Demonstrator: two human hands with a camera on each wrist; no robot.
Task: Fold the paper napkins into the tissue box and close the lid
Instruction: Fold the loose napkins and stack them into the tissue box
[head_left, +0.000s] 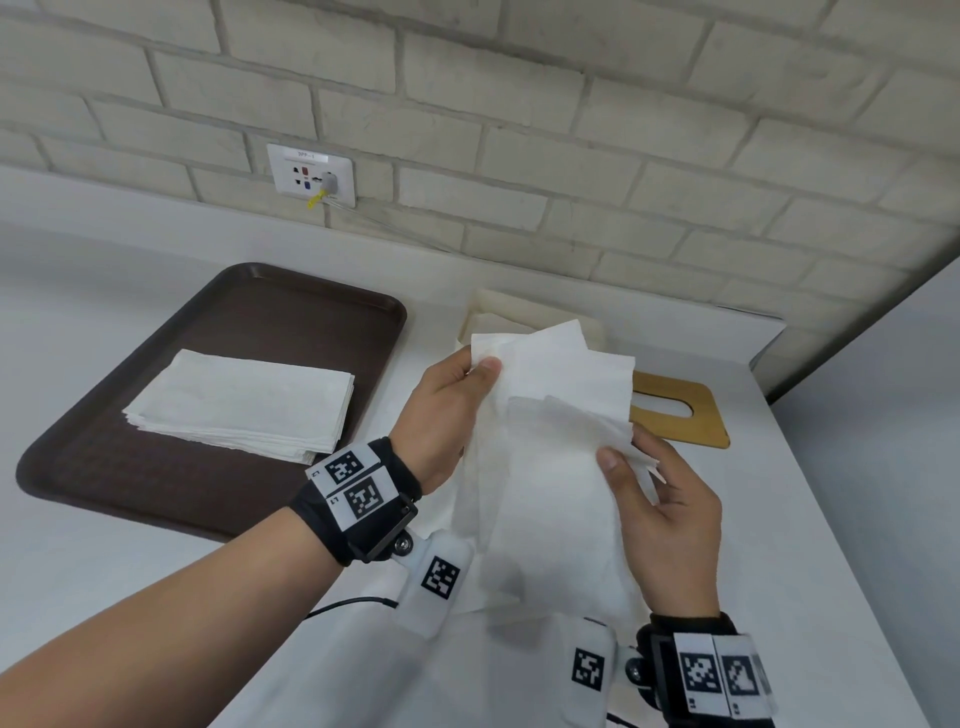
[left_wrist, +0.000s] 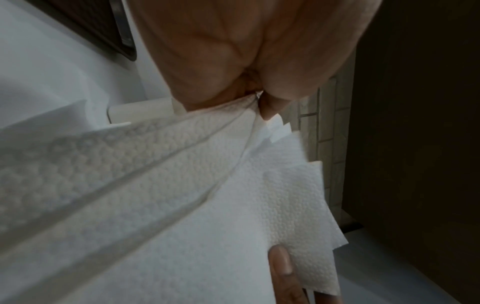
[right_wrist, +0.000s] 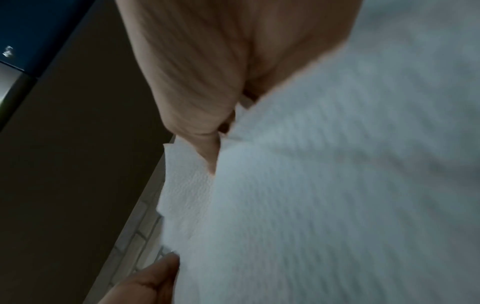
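Head view: left hand (head_left: 441, 415) and right hand (head_left: 670, 519) each grip napkins (head_left: 550, 467); socket label (head_left: 306, 155) unreadable.

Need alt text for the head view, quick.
Both hands, left hand and right hand, pinch white paper napkins above a white counter. More napkins are stacked on a brown tray; a wooden slotted lid lies right.

A: What sort of place is shown?
B: A canteen or pantry-style service counter (head_left: 130, 291), white and smooth, set against a whitewashed brick wall (head_left: 519, 104).
A: Which features indicate this?
B: A brown cafeteria tray (head_left: 291, 322) carrying a stack of paper napkins (head_left: 244, 410), and a wall socket plate (head_left: 310, 174) with a plug inserted.
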